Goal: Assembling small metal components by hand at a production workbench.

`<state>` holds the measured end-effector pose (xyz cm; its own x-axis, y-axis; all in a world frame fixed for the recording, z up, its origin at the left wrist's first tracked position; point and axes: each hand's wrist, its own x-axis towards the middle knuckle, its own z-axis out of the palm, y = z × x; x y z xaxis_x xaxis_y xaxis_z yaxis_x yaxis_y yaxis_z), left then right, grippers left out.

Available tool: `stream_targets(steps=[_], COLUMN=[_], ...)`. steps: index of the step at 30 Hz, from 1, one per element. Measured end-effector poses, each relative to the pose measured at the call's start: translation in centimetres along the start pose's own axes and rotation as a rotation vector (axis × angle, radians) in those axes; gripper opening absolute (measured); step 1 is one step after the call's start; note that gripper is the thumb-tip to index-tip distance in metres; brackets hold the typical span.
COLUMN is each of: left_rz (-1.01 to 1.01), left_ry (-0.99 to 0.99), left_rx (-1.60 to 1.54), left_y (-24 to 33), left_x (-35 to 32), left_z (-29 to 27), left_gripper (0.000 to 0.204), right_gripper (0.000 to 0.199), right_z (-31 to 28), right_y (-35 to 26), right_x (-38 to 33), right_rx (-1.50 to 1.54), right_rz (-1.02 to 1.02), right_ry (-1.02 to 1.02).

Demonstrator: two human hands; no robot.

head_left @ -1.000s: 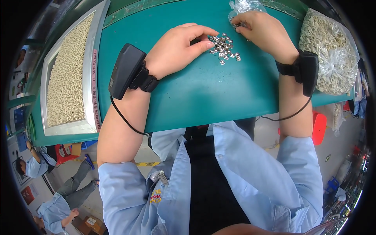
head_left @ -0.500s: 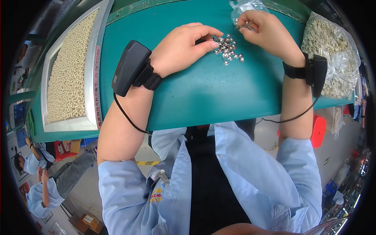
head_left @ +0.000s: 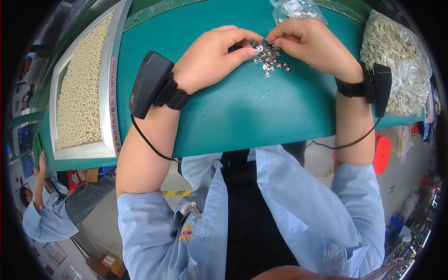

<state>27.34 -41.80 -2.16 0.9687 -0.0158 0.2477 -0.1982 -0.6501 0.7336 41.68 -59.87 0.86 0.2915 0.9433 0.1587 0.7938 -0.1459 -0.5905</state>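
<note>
A pile of small shiny metal parts (head_left: pixel 269 57) lies on the green tabletop, between my two hands. At its left edge, my left hand (head_left: pixel 215 58) has its thumb and forefinger apart, their tips touching the pile; the other fingers curl underneath. My right hand (head_left: pixel 309 45) reaches in from the other side. Its thumb and forefinger come together on metal parts at the pile's top; exactly what lies between the tips is too small to tell. Just beyond the right hand is a clear plastic bag (head_left: pixel 298 9) with more shiny pieces in it.
A metal-framed tray (head_left: pixel 108 107) of cream-coloured small parts stands at the left. On the right, a clear bag (head_left: pixel 392 60) bulges with pale ring-like parts. Below the table edge is a red stool (head_left: pixel 382 155). Another person in a blue shirt (head_left: pixel 49 223) is at far left.
My right hand has moved left and slightly down, from beside the clear bag to the metal pile, close to my left hand. The left hand stays nearly still.
</note>
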Motion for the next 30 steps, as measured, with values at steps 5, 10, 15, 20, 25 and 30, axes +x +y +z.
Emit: stream_targets(steps=[5, 10, 15, 20, 25, 30], left_rz=[0.002, 0.001, 0.128, 0.228, 0.106, 0.103], left_ry=[0.012, -0.03, -0.036, -0.008, -0.086, -0.041], left_rx=[0.006, 0.039, 0.155, 0.272, 0.099, 0.11], left_y=[0.1, 0.0, -0.3, -0.4, 0.1, -0.2], left_x=[0.0, -0.1, -0.1, -0.3, 0.0, -0.1], left_z=[0.0, -0.2, 0.0, 0.3, -0.2, -0.3], left_gripper=[0.025, 0.027, 0.025, 0.022, 0.018, 0.017], right_gripper=[0.015, 0.015, 0.014, 0.013, 0.012, 0.011], right_z=[0.0, -0.8, -1.0, 0.4, 1.0, 0.1], right_y=[0.3, -0.5, -0.3, -1.5, -0.9, -0.6], right_x=[0.1, 0.0, -0.2, -0.2, 0.3, 0.3], right_rx=[-0.051, -0.058, -0.131, -0.209, -0.072, -0.049], right_rz=[-0.051, 0.043, 0.127, 0.124, 0.11, 0.072], right_ry=[-0.033, -0.081, -0.083, -0.039, -0.097, -0.073])
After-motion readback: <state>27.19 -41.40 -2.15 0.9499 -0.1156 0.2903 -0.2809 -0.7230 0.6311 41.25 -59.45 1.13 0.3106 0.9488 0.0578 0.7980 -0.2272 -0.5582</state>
